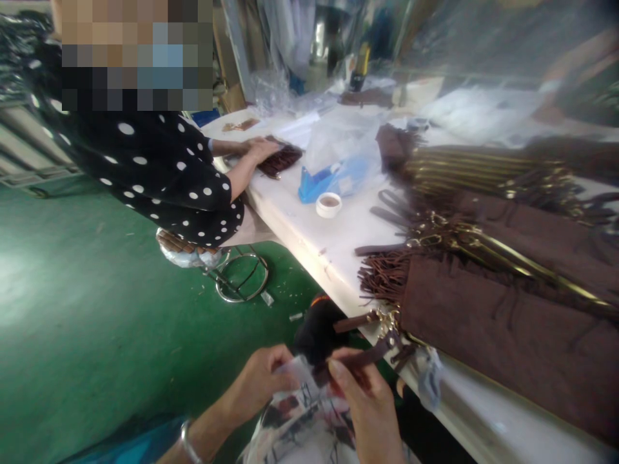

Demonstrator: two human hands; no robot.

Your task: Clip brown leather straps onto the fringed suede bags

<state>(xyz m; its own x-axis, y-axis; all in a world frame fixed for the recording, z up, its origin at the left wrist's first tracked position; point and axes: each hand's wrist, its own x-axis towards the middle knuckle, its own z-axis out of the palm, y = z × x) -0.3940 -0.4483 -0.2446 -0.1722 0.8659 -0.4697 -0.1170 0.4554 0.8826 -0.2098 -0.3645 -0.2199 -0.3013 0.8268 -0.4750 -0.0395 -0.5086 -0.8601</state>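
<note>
Low at the table's front edge, my right hand (372, 403) pinches the end of a dark brown strap (367, 356). The strap runs up to gold-coloured clasps (388, 320) beside a brown fringed bag (464, 309) lying on the table. My left hand (261, 383), with a silver bangle on its wrist, is closed on a small translucent piece of plastic (302, 370), close to the strap's end. Whether the plastic touches the strap is blurred. Further brown pieces with gold zips (522, 258) are stacked behind the fringed bag.
Across the white table (300, 238) at the left, a co-worker in a dotted top (159, 167) handles a brown fringed item (279, 160). A blue tape dispenser (314, 183) and a white tape roll (329, 205) stand mid-table. A metal-framed stool (242, 274) is on the green floor.
</note>
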